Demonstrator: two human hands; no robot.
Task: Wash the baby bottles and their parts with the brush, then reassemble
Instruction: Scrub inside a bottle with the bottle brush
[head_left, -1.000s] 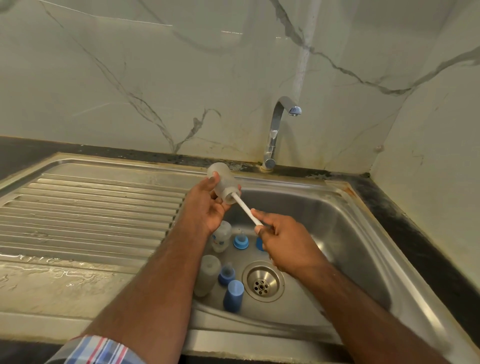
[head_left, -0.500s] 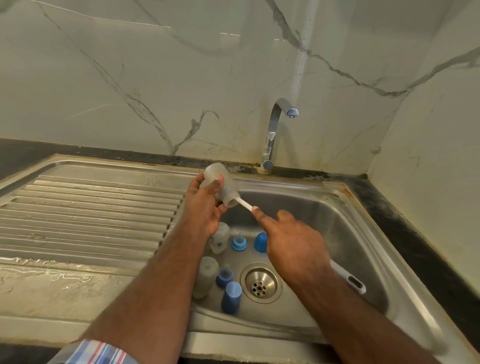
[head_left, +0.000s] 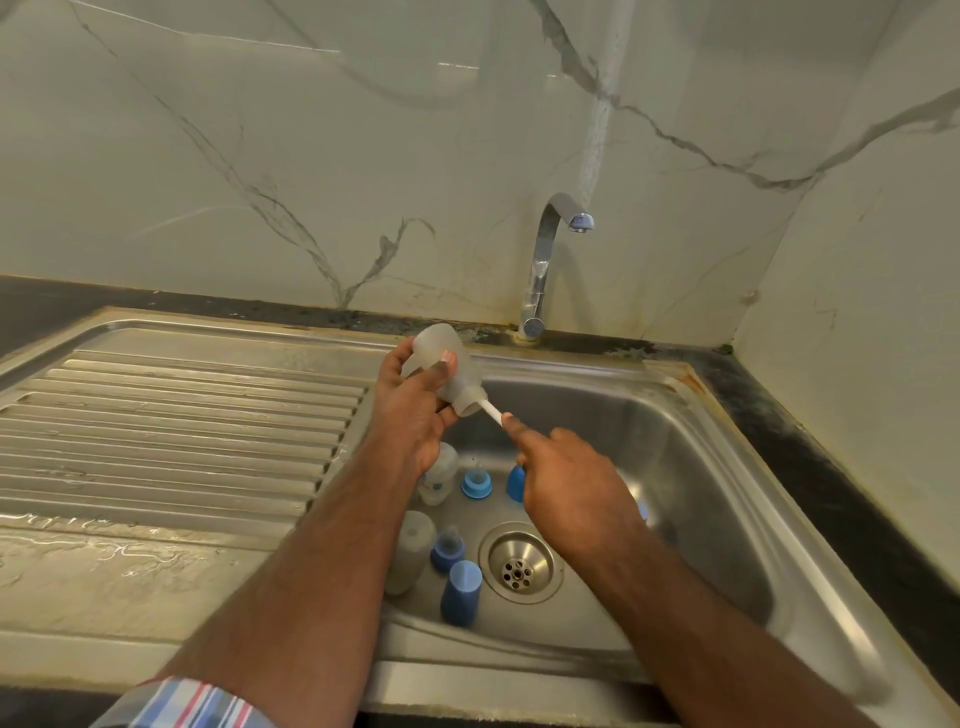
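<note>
My left hand (head_left: 415, 410) grips a clear baby bottle (head_left: 441, 358) tilted over the sink's left rim, mouth pointing down to the right. My right hand (head_left: 566, 483) holds the white brush (head_left: 492, 413), whose handle enters the bottle's mouth; the brush head is hidden inside. On the sink floor lie two more clear bottles (head_left: 439, 475) (head_left: 413, 551), two blue nipple rings (head_left: 477, 483) (head_left: 447, 553) and blue caps (head_left: 461, 592) (head_left: 515, 483).
The steel sink basin (head_left: 701, 493) has a drain (head_left: 519, 569) in its middle. A ribbed draining board (head_left: 171, 426) lies to the left, wet at its front. The tap (head_left: 545, 265) stands behind, with no water running. Marble walls close the back and right.
My right hand has pushed the brush deeper into the bottle, so less of the white handle shows. The left hand keeps the bottle in nearly the same place.
</note>
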